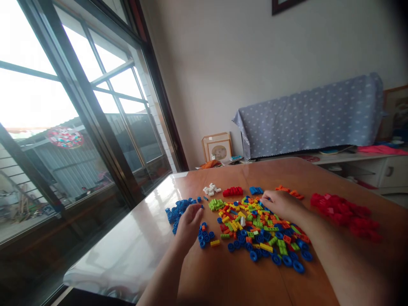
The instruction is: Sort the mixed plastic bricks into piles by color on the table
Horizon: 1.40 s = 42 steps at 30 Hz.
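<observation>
My left hand [189,225] is over the left part of the table, fingers curled together beside a heap of blue pieces [178,211]. Whatever may be in those fingers is too small to make out. My right hand [282,203] reaches over the far edge of a mixed pile of toy building bricks [255,225], its thumb and fingertips pinched low against the bricks. What that pinch holds is hidden. Yellow, green, orange, red and blue pieces make up the pile, with blue wheel-like rings [298,267] along its near side. More blue rings [204,242] lie near my left wrist.
Sorted groups lie around the pile on the wooden table [219,280]: white pieces [211,189], red bricks [233,191], blue bricks [256,190], lime green bricks [216,205], orange pieces [295,194] and a large red heap [344,214] at right. Windows stand left.
</observation>
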Available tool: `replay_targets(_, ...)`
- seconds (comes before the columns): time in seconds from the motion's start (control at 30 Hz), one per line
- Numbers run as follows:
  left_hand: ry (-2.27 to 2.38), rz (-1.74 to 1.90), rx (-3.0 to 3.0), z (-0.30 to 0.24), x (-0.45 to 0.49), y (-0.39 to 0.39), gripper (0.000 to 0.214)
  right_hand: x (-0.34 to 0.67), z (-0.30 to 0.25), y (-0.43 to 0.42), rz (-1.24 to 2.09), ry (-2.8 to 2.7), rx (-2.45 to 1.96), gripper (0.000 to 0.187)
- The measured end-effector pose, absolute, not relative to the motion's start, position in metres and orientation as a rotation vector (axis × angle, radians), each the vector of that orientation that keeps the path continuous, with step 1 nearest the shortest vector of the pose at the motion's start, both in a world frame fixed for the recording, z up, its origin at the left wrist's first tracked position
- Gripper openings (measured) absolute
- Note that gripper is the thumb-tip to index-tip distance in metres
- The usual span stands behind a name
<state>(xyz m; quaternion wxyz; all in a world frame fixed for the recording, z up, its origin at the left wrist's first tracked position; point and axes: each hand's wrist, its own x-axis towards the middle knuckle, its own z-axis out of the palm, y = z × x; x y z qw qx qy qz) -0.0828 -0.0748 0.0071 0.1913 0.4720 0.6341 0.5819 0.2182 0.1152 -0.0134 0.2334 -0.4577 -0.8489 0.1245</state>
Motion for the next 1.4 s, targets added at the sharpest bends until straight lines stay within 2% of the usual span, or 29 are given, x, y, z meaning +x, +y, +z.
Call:
replay_targets(0.07,1.820,1.529,1.441,-0.005,-0.081,-0.087,0.042,0.217,-0.015,0.116,0.369,-2.333,-1.246,0.030)
replay_targets(0.27,2.096,0.976,1.637,-0.019,-0.064,-0.098,0.083,0.216,-0.016,0.116,0.420,-2.328,-1.222,0.027)
replay_targets(0.5,2.010,0.814,1.831,-0.017,-0.041,-0.079,0.085,0.214,-0.013,0.111,0.401,-2.343,-1.218,0.026)
replay_targets(0.7,1.938,0.890,1.923,-0.038,-0.031,-0.050,0.081,0.214,-0.013,0.111,0.425,-2.334,-1.214,0.025)
replay_targets(0.9,1.793,0.952,2.060,-0.034,-0.020,-0.035,0.068,0.214,-0.013,0.111,0.418,-2.330,-1.204,0.027)
replay_targets(1.07,1.858,0.912,2.082,-0.037,-0.016,-0.029,0.072,0.215,-0.013,0.112,0.420,-2.337,-1.225,0.027)
replay_targets(1.17,1.872,0.932,2.116,-0.040,-0.022,-0.020,0.057,0.215,-0.015,0.114,0.421,-2.333,-1.225,0.027)
replay_targets(1.3,1.908,1.195,2.078,-0.041,-0.047,0.002,0.027,0.216,-0.016,0.115,0.435,-2.320,-1.226,0.028)
replay_targets(1.4,2.023,1.227,2.035,-0.041,-0.073,0.023,0.031,0.217,-0.012,0.110,0.433,-2.299,-1.207,0.029)
